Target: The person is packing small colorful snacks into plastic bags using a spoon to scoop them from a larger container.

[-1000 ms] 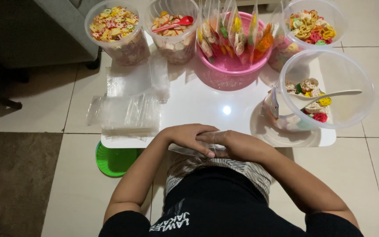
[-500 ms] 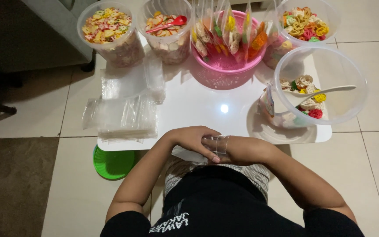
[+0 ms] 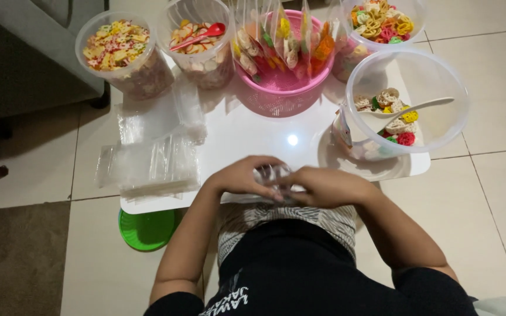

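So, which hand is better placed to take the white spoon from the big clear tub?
Probably the right hand. The white spoon lies in the clear tub on the person's right side. The left hand sits further away, and both hands hold a small clear bag.

The white tabletop (image 3: 253, 137) has one open patch, in the middle just beyond the person's left hand (image 3: 242, 177) and right hand (image 3: 323, 186), which meet at the near edge around a clear plastic bag (image 3: 272, 174). Straight ahead, the pink basket (image 3: 282, 93) of filled packets blocks the far side. To the left, a stack of empty clear bags (image 3: 147, 167) covers the tabletop up to two tubs of snacks (image 3: 124, 52) at the back. To the right, a large clear bowl (image 3: 408, 99) with a white spoon (image 3: 417, 107) fills the corner, and another bowl of snacks (image 3: 382, 23) stands behind it. A green lid (image 3: 144, 228) lies on the floor below the left edge.
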